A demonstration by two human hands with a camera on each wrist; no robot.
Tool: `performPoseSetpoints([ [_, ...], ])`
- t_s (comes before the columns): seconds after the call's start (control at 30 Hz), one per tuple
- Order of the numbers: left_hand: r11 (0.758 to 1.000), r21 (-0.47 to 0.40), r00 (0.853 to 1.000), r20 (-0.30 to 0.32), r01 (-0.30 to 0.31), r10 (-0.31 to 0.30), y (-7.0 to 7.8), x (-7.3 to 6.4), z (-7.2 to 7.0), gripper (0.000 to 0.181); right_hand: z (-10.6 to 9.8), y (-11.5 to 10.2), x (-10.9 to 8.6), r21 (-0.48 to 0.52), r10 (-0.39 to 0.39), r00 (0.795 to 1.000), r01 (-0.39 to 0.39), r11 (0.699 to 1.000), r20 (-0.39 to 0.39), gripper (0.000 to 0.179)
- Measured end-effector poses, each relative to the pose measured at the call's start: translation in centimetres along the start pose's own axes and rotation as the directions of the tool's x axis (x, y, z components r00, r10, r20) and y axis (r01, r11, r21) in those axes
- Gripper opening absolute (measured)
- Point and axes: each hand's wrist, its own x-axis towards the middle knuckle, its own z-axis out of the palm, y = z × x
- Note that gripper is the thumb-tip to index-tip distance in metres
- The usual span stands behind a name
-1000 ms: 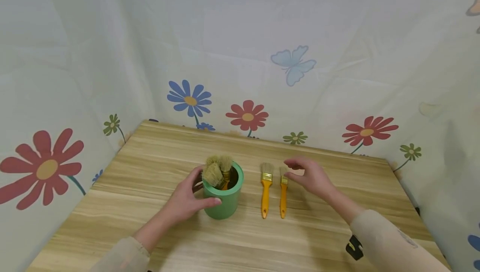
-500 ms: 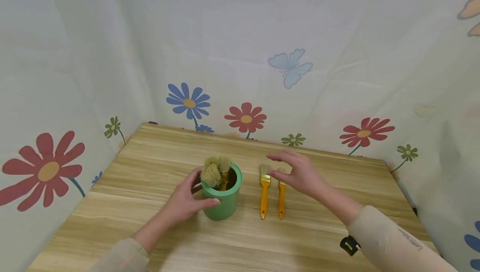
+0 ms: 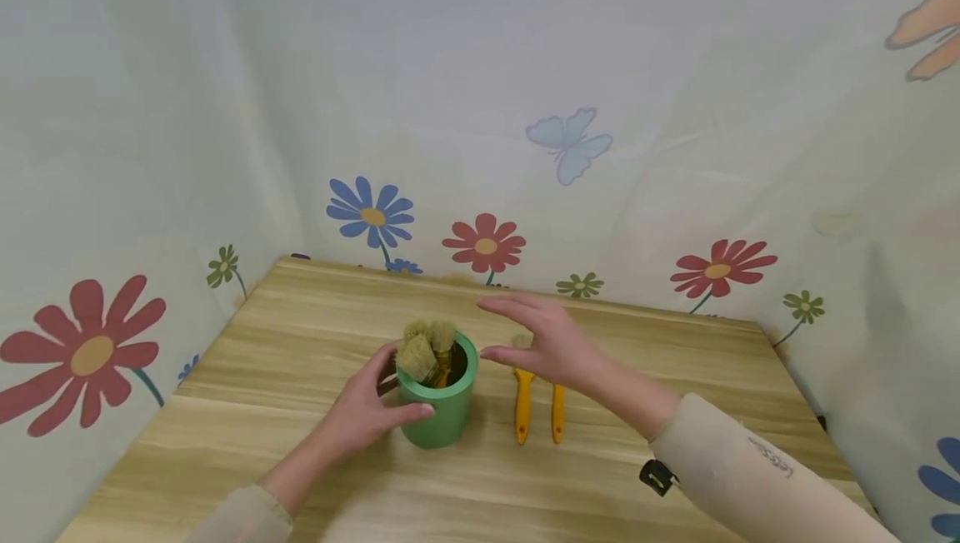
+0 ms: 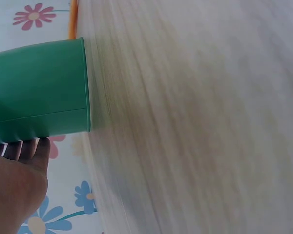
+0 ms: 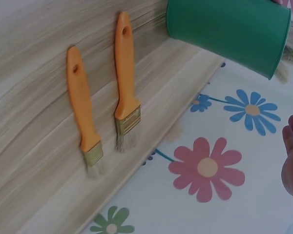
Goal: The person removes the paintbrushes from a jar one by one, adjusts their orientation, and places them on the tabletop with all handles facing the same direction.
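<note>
In the head view, the left hand (image 3: 358, 410) is gripping a green pot (image 3: 444, 420) that is standing upright on the worktop (image 3: 322, 310) with bunched brushes (image 3: 417, 357) inside, bristles up. Near the pot, the right hand (image 3: 558, 347) is spreading thumb and fingers apart, holding nothing. Its sleeve (image 3: 738, 472) is showing marks too small to read. In the left wrist view, fingers (image 4: 41, 153) are touching the pot's side. In the right wrist view, two orange brushes (image 5: 125, 78) are lying flat, bristles toward the flowery cloth (image 5: 254, 209).
</note>
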Motion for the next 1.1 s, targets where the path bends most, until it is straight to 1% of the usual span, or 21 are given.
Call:
performPoseSetpoints([
  [0.17, 1.000, -0.004, 1.000, -0.005, -0.009, 0.009, -0.2, -0.2, 0.0, 0.091, 1.1, -0.7, 1.0, 0.008, 0.021, 0.999, -0.021, 1.000, 0.039, 0.068],
  [0.27, 1.000, 0.000, 1.000, -0.007, -0.018, 0.018, -0.3, -0.2, -0.1, 0.089, 1.7, -0.9, 1.4, 0.015, 0.030, 0.998, -0.031, 0.999, 0.046, 0.069],
  [0.63, 1.000, 0.003, 1.000, -0.006, -0.024, 0.024, -0.8, 0.1, 0.1, 0.091, 3.1, -0.3, 2.0, 0.016, 0.048, 0.997, -0.049, 0.999, 0.058, 0.068],
  [0.73, 1.000, -0.001, 1.000, -0.004, -0.028, 0.028, -0.8, 0.0, 0.1, 0.089, 3.6, -0.1, 2.1, 0.019, 0.054, 0.997, -0.055, 0.998, 0.059, 0.066],
  [0.9, 1.000, -0.015, 1.000, 0.000, -0.026, 0.026, -0.4, 0.0, 0.1, 0.088, 4.1, -0.1, 2.4, 0.036, 0.086, 0.993, -0.089, 0.995, 0.084, 0.061],
  [1.03, 0.999, -0.018, 1.000, 0.000, -0.027, 0.027, -0.6, 0.0, 0.1, 0.089, 4.8, -0.1, 2.7, 0.052, 0.080, 0.994, -0.084, 0.995, 0.073, 0.053],
  [1.1, 0.999, -0.019, 1.000, 0.001, -0.028, 0.028, -0.8, 0.1, 0.1, 0.089, 5.1, 0.0, 2.8, 0.062, 0.063, 0.996, -0.067, 0.996, 0.055, 0.048],
])
